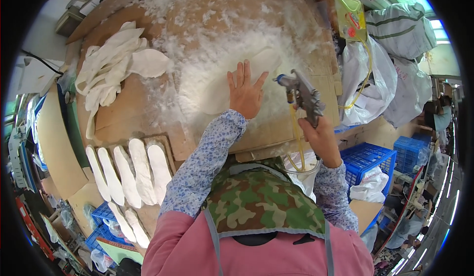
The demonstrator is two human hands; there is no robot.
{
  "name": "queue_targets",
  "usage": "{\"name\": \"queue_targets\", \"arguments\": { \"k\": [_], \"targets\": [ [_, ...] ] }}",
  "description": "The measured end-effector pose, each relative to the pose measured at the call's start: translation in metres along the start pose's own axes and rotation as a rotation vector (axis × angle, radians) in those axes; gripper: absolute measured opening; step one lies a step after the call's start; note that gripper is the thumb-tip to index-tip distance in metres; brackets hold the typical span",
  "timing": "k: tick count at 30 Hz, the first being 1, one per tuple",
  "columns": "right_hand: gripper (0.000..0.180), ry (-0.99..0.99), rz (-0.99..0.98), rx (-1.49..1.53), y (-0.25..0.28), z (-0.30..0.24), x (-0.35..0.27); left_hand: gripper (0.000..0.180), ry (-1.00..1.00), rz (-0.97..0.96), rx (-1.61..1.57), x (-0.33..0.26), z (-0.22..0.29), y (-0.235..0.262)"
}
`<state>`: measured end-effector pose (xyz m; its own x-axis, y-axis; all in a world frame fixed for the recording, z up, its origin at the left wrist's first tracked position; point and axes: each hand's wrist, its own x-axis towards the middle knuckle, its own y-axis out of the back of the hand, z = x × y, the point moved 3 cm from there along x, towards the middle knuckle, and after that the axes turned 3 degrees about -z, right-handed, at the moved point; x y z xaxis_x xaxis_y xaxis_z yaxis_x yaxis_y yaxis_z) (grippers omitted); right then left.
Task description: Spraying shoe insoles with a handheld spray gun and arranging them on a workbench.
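My left hand (pixel 247 92) lies flat with fingers apart on a white insole-shaped piece (pixel 216 98), which blends into the whitish, spray-coated cardboard (pixel 207 34) around it. Part of the piece is hidden under the palm. To the right, my right hand (pixel 320 137) is closed around the handle of a metal spray gun (pixel 307 97), its nozzle pointing left toward the left hand. A yellow hose (pixel 296 138) hangs from the gun. Whether it is spraying I cannot tell.
Cream insole pieces (pixel 111 61) lie heaped at the far left. Several white insoles (pixel 139 172) rest in rows on a board at the near left. Right of the table are white plastic bags (pixel 363 78), a yellow container (pixel 349 17) and a blue crate (pixel 368 157).
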<state>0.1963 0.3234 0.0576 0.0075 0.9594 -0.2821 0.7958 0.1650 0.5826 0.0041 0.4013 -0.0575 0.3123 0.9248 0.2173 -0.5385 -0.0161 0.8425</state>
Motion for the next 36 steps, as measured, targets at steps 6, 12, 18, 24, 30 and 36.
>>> {"name": "queue_targets", "arguments": {
  "k": [6,12,18,24,30,36],
  "targets": [
    [0.029,0.152,-0.108,-0.024,-0.013,-0.012,0.019,0.043,0.072,-0.046,-0.008,0.000,-0.007,-0.027],
    [0.034,0.088,-0.116,-0.097,-0.006,-0.015,0.028,0.046,0.098,-0.071,0.003,0.002,-0.006,-0.028],
    [0.033,0.205,-0.019,-0.071,0.005,-0.017,0.036,0.058,0.119,-0.109,0.011,0.002,-0.004,-0.028],
    [0.033,0.206,0.053,-0.127,0.015,-0.017,0.039,0.059,0.133,-0.122,-0.012,0.002,-0.004,-0.026],
    [0.030,0.156,0.065,-0.133,0.015,-0.016,0.031,0.056,0.119,-0.108,-0.003,0.000,-0.004,-0.026],
    [0.028,0.175,0.015,-0.142,0.004,-0.026,0.016,0.055,0.078,-0.048,-0.041,-0.012,-0.007,-0.017]
  ]
}}
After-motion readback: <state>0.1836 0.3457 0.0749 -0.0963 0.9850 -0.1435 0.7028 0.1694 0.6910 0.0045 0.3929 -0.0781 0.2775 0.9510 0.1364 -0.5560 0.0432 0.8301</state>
